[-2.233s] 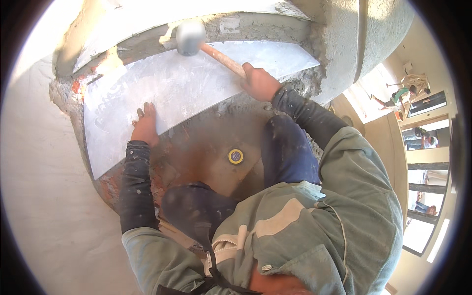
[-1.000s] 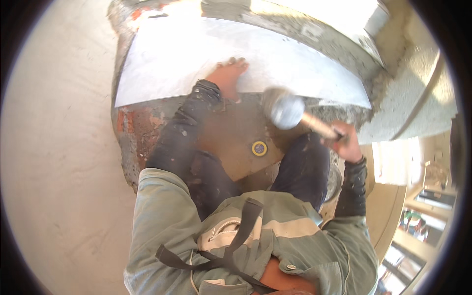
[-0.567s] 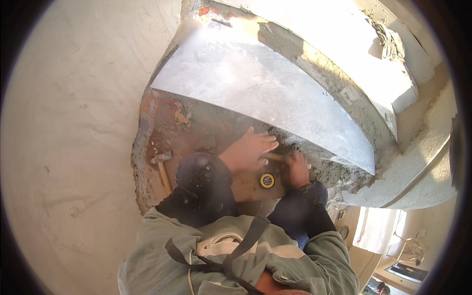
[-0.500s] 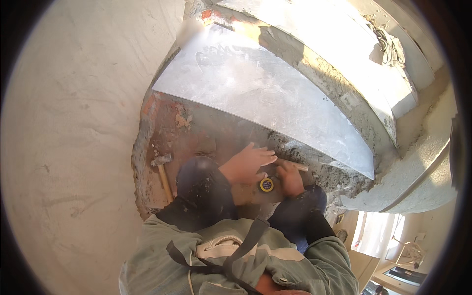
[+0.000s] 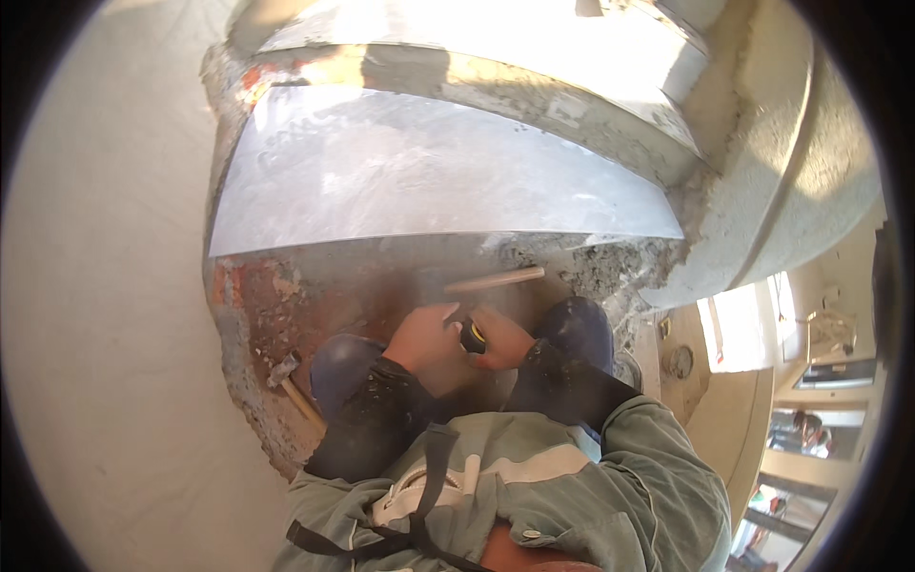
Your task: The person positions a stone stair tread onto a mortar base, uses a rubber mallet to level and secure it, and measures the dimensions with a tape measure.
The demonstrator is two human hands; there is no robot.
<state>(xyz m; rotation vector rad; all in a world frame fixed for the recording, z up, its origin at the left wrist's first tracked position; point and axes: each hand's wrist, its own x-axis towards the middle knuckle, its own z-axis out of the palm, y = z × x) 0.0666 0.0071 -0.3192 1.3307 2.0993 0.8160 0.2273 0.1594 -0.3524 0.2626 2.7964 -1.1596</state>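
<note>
Tape measure between both hands, centre of frame.
The right hand curls its fingers around it; the left hand's closure is unclear. A loose grip could drop it by the wooden handle, below the grey slab.

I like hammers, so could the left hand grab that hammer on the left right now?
Probably not easily: the left knee sits between the left hand and the hammer, and that hand is close in at the round yellow-and-black thing in the right hand.
</note>
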